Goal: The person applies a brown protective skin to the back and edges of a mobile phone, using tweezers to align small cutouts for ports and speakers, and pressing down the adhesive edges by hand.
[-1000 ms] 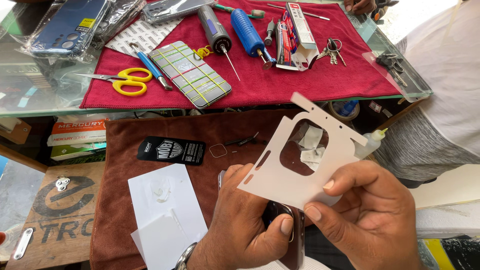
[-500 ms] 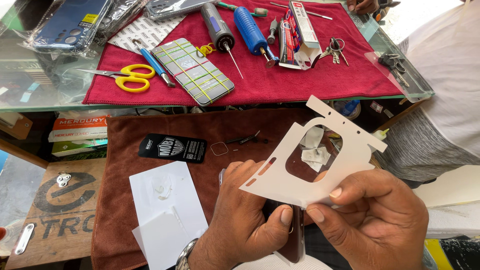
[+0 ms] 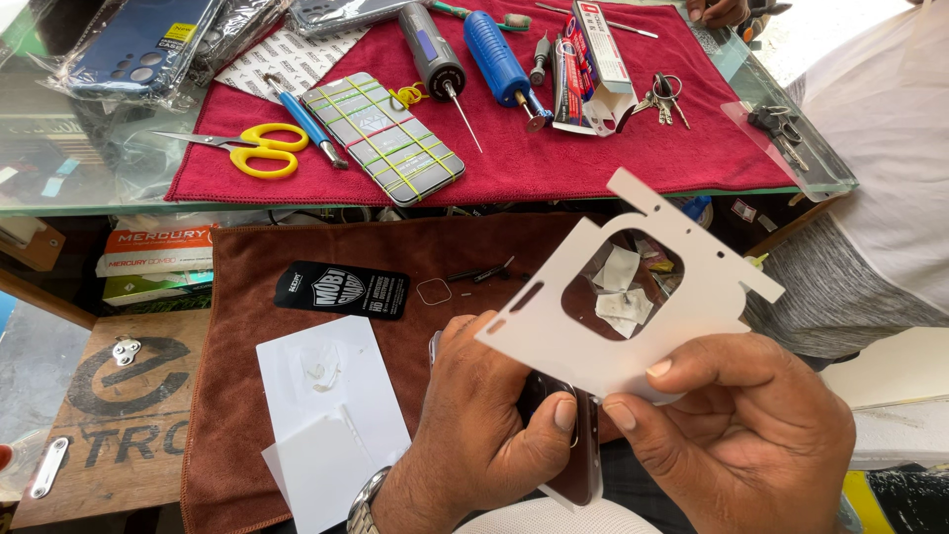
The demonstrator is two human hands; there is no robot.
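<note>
My right hand [image 3: 736,435] pinches a white cut-out film sheet [image 3: 554,326] with a rounded window and small slots, tilted above my lap. My left hand [image 3: 484,430] grips a dark phone [image 3: 573,465] from its left side, thumb on its edge, just under the sheet. The phone is mostly hidden by both hands and the sheet.
A brown cloth [image 3: 395,257] holds white backing papers [image 3: 331,415] and a black packet [image 3: 341,290]. On the red cloth [image 3: 593,158] lie yellow scissors [image 3: 247,151], a rubber-banded phone [image 3: 384,134], screwdrivers [image 3: 499,59] and keys [image 3: 662,97]. Another person [image 3: 880,188] stands at right.
The white sheet has tipped and risen slightly to the right in my right hand. My left hand stays on the phone.
</note>
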